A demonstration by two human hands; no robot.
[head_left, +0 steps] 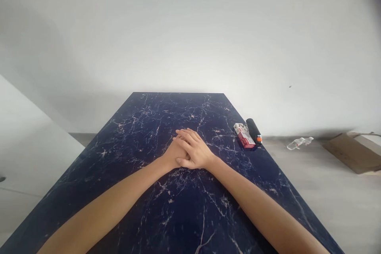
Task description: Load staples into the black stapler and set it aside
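Observation:
My right hand lies across the top of my left hand, both over the middle of a dark blue marble-patterned table. The fingers of my right hand are stretched out and rest on the back of the left, with the thumb a little apart. Most of my left hand's fingers are hidden under the right, so their pose does not show. No object is visible in either hand.
Near the table's right edge sit a small red and white box and a black cylindrical item with an orange mark. A plastic bottle and a cardboard box are on the floor to the right. Behind the table stands a white wall.

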